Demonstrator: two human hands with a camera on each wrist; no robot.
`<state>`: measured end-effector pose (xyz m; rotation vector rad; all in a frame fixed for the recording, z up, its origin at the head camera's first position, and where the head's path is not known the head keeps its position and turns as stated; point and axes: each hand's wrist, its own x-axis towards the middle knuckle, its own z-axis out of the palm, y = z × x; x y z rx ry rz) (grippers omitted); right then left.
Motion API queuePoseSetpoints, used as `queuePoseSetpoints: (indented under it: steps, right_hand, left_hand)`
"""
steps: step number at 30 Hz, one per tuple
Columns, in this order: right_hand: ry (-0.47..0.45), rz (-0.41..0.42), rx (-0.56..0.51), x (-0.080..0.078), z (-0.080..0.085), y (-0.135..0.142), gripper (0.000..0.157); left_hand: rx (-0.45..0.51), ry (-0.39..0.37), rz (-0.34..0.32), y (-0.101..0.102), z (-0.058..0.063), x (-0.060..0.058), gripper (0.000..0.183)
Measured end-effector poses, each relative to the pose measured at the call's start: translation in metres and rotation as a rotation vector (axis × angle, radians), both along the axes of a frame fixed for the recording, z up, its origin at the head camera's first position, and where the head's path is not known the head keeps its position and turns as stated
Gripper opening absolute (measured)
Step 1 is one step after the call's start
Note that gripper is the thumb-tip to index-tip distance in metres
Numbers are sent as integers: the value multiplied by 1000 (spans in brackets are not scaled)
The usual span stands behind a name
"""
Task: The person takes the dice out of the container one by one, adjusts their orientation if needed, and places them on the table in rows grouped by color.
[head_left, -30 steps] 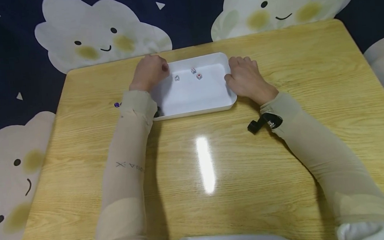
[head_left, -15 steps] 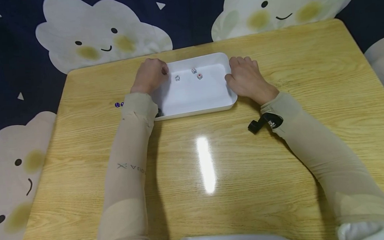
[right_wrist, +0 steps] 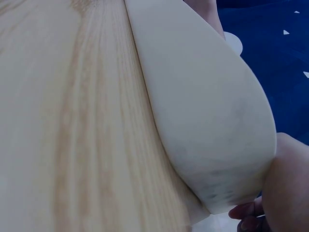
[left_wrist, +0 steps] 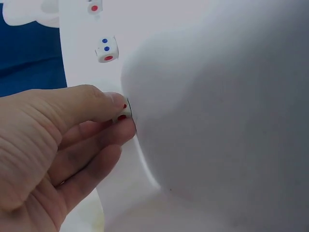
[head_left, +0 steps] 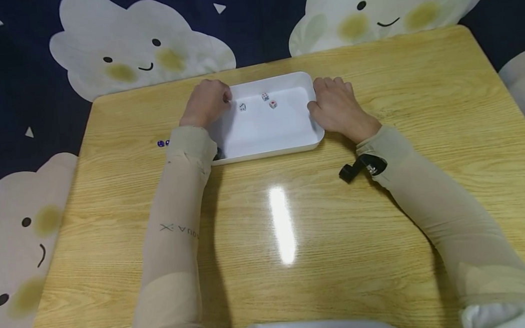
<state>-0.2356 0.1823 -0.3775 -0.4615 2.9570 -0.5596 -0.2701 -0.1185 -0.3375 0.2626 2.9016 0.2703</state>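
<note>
A shallow white tray (head_left: 265, 128) sits at the back middle of the table. Over its left end is my left hand (head_left: 205, 103). In the left wrist view, thumb and fingers pinch a white die (left_wrist: 123, 110) low beside the tray's curved inner wall. A second die (left_wrist: 106, 50), with blue and red pips, lies just beyond it, and part of another shows at the top edge. Three dice (head_left: 265, 96) are visible inside the tray in the head view. My right hand (head_left: 337, 106) grips the tray's right end, its thumb (right_wrist: 289, 186) at the rim.
Small dark-blue shiny pieces (head_left: 160, 143) lie on the wooden table (head_left: 322, 250), left of my left forearm. A black wrist camera (head_left: 362, 168) juts from my right sleeve. A dark cloth with printed clouds (head_left: 142, 41) hangs behind the table.
My left hand has dropped slightly towards me over the tray's left end. The right hand, the tray and the visible dice hold their places.
</note>
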Motion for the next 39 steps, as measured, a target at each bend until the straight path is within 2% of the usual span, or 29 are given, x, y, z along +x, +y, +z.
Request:
queuePoseSetpoints:
  steps: [9,16,22,32,39]
  right_hand:
    - [-13,3,10,0,1,-1,39]
    - [-20,3,-5,0,0,-2,39]
    - [-9,0,-5,0,-2,-2,37]
    - [-25,2,-6,1,-3,-5,39]
    - [-24,-5,10,1,0,-2,40]
  left_hand:
    - [-16,12,5,0,-3,3,28]
    - [-46,-10,14,2,-1,4,31]
    - [-24,-20,6,-1,0,5,28]
    - [-8,-45,-8,-5,4,9,24]
    - [15,-48,-21,-3,13,9,23]
